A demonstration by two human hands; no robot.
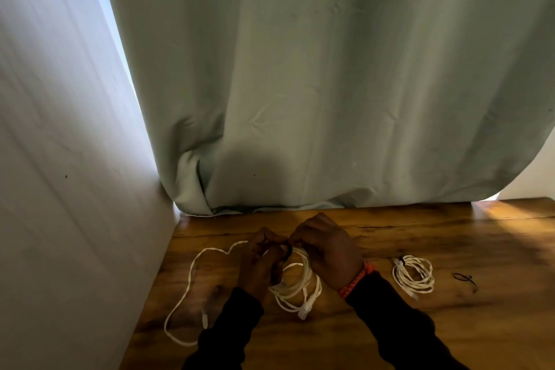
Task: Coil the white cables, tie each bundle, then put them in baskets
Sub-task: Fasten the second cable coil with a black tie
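Observation:
A coiled white cable (pixel 295 282) hangs between my two hands above the wooden table (pixel 420 324). My left hand (pixel 260 261) grips the coil's top left side. My right hand (pixel 327 249) pinches a dark tie (pixel 286 250) wrapped round the top of the coil. A loose white cable (pixel 192 273) lies uncoiled in a wide loop on the table to the left. A second white coil (pixel 414 275), bound with a dark tie, rests on the table to the right.
A spare dark tie (pixel 465 278) lies at the right of the table. A pale green curtain (pixel 330 84) hangs down to the table's far edge. A white wall (pixel 60 159) borders the table on the left. No basket is in view.

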